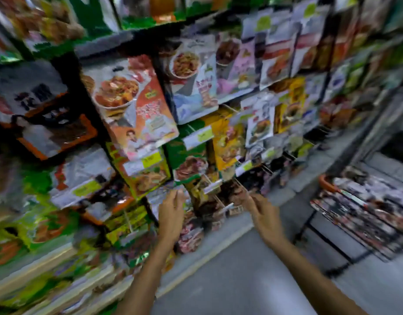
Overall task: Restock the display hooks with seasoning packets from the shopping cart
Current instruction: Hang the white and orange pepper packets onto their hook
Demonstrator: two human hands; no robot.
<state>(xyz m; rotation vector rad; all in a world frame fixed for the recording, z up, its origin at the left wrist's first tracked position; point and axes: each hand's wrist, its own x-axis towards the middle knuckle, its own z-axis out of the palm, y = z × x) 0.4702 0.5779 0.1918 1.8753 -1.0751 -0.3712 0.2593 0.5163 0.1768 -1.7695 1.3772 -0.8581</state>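
Left hand and right hand reach the hooks, grips lost in blur; light, floppy packets likely pinch best at top

Evenly, moderately bright; no hard shadows. Heavily motion-blurred and blocky throughout, worst toward nine o'clock; bent by wide-angle distortion at edges.

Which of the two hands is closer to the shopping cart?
The right hand. It is raised on the side where the shopping cart stands, while the left hand is beyond it, farther from the cart.
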